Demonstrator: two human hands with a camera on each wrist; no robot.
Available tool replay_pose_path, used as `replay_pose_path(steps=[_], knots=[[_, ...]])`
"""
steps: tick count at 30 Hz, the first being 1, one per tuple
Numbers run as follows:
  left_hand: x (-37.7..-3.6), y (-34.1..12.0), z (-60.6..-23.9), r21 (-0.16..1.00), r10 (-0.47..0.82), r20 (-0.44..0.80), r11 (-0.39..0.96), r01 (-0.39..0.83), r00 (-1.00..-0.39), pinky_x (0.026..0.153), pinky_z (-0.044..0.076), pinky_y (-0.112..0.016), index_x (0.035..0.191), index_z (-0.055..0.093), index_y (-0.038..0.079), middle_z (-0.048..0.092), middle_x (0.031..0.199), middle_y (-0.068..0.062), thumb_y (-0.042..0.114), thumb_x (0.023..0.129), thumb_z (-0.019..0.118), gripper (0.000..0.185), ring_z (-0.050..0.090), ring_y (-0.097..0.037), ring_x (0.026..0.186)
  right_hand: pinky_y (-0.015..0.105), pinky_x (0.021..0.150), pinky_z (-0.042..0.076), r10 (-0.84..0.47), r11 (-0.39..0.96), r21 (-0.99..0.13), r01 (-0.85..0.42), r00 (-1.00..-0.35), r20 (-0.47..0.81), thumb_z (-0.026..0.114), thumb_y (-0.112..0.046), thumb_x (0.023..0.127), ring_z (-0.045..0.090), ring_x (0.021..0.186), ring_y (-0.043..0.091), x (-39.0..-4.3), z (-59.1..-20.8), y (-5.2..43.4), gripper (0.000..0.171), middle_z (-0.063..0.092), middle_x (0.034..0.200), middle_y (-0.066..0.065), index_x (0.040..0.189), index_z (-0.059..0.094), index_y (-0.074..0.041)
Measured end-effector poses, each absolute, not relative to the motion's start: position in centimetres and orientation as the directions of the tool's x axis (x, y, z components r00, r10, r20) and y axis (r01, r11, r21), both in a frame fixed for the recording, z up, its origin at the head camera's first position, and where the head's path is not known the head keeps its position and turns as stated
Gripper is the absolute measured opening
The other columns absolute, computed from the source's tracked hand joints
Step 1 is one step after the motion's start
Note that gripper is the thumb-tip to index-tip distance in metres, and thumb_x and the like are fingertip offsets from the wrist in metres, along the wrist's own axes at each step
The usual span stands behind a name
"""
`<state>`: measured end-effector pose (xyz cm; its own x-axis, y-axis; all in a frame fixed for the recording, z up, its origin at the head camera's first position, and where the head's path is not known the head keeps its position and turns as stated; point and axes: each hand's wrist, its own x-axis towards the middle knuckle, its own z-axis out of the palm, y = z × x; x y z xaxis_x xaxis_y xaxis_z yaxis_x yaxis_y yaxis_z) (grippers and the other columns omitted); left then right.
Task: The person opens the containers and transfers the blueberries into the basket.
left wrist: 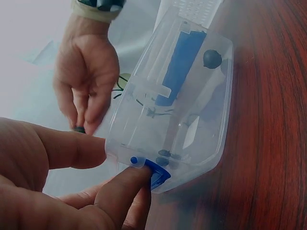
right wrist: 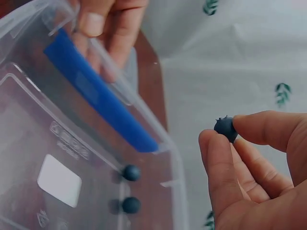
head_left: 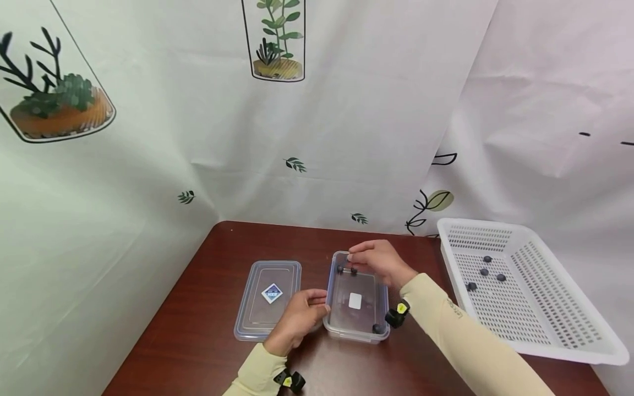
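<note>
Backdrop sheet, white and creased, printed with potted plants and small leaves, rises behind everything. Tabletop, reddish brown with a wood grain, carries all the objects. White basket, perforated on its floor and walls, stands at the right end. Cream sleeves reach in from below, each with a black wrist device marked in yellow. Clear container stands upright near the middle, blue strips running along its long sides. Clear lid lies flat to its left, apart from it. Between these two is the left hand, its thumb and fingers pinching the left side of the container. Right hand is raised by the container's far end, its thumb and fingertips closed round a single small fruit, the other fingers loosely bent. Diamond label, blue and white, sits on the lid; white patch shows at the container's bottom. Smallest are the dark blue berries: four basket berries scattered toward the left of the basket, three container berries, two near the far end and one in the near right corner, and the pinched berry, held at the right fingertips
</note>
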<state>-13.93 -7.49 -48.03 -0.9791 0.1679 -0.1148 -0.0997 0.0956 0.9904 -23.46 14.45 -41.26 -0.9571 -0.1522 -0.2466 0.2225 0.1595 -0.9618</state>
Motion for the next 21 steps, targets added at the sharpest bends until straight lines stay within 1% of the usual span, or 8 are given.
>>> replay_pose_path(steps=[3,5,8,11,13,16,18,21], knots=[[-13.9,-7.5,-48.1,0.991,0.168,-0.109,0.097,-0.094,-0.98,0.085,0.057,-0.029,0.131,0.06,-0.018,0.067,0.122,-0.032,-0.004,0.09,0.066,0.043,0.066,-0.023,0.105,0.041,0.092,0.063,-0.139,0.162,-0.965,0.206,-0.963,-0.229,0.08,-0.007,0.092,0.078,0.1,0.025,-23.1,-40.2,15.9,0.037,0.078,0.113,0.016,0.125,0.071,0.007],[-13.9,-7.5,-48.1,0.991,0.168,-0.105,0.094,-0.09,-0.98,0.085,0.057,-0.028,0.131,0.06,-0.018,0.067,0.122,-0.033,-0.005,0.09,0.066,0.043,0.066,-0.023,0.105,0.041,0.094,0.062,-0.131,0.153,-0.969,0.196,-0.967,-0.216,0.08,-0.007,0.092,0.078,0.1,0.024,-22.9,-39.6,17.2,0.039,0.078,0.111,0.013,0.127,0.069,0.008],[-13.9,-7.4,-48.1,0.991,0.165,-0.107,0.092,-0.093,-0.98,0.084,0.057,-0.028,0.131,0.061,-0.017,0.067,0.122,-0.032,-0.004,0.091,0.066,0.042,0.065,-0.022,0.103,0.036,0.094,0.062,-0.126,0.102,-0.978,0.182,-0.973,-0.194,0.078,-0.005,0.094,0.077,0.097,0.016,-22.6,-38.9,19.4,0.042,0.078,0.106,0.006,0.131,0.065,0.012],[-13.9,-7.3,-48.1,0.991,0.165,-0.113,0.094,-0.099,-0.98,0.083,0.057,-0.029,0.131,0.061,-0.017,0.067,0.121,-0.032,-0.004,0.091,0.066,0.042,0.065,-0.021,0.101,0.031,0.093,0.061,-0.124,0.031,-0.987,0.158,-0.979,-0.161,0.075,-0.003,0.095,0.076,0.093,0.01,-22.0,-38.2,22.3,0.038,0.076,0.101,-0.002,0.13,0.065,0.011],[-13.9,-7.3,-48.1,0.99,0.165,-0.117,0.095,-0.102,-0.979,0.082,0.058,-0.029,0.131,0.061,-0.017,0.067,0.121,-0.031,-0.003,0.091,0.066,0.042,0.065,-0.02,0.101,0.029,0.093,0.061,-0.121,-0.02,-0.99,0.138,-0.983,-0.135,0.074,-0.001,0.096,0.077,0.093,0.009,-21.5,-37.8,24.5,0.03,0.077,0.099,-0.004,0.125,0.07,0.006],[-13.9,-7.3,-48.1,0.99,0.162,-0.123,0.092,-0.109,-0.979,0.081,0.057,-0.028,0.131,0.061,-0.017,0.067,0.121,-0.031,-0.003,0.092,0.066,0.042,0.065,-0.02,0.101,0.026,0.091,0.061,-0.109,-0.099,-0.988,0.118,-0.988,-0.107,0.072,0.001,0.097,0.078,0.094,0.01,-20.7,-37.4,27.8,0.018,0.079,0.099,-0.006,0.112,0.078,-0.006],[-13.9,-7.3,-48.2,0.99,0.158,-0.125,0.088,-0.112,-0.98,0.08,0.057,-0.027,0.131,0.061,-0.017,0.067,0.122,-0.031,-0.003,0.092,0.066,0.042,0.064,-0.02,0.101,0.024,0.089,0.061,-0.098,-0.152,-0.982,0.116,-0.99,-0.102,0.07,0.003,0.098,0.078,0.093,0.009,-20.1,-37.3,30.0,0.02,0.08,0.098,-0.005,0.103,0.081,-0.014],[-13.9,-7.3,-48.2,0.99,0.154,-0.125,0.088,-0.113,-0.98,0.08,0.057,-0.027,0.131,0.061,-0.017,0.067,0.121,-0.031,-0.002,0.092,0.066,0.042,0.064,-0.021,0.101,0.024,0.087,0.061,-0.083,-0.23,-0.966,0.115,-0.992,-0.098,0.066,0.007,0.099,0.078,0.093,0.01,-19.2,-37.5,33.0,0.028,0.081,0.098,-0.003,0.097,0.083,-0.016]])
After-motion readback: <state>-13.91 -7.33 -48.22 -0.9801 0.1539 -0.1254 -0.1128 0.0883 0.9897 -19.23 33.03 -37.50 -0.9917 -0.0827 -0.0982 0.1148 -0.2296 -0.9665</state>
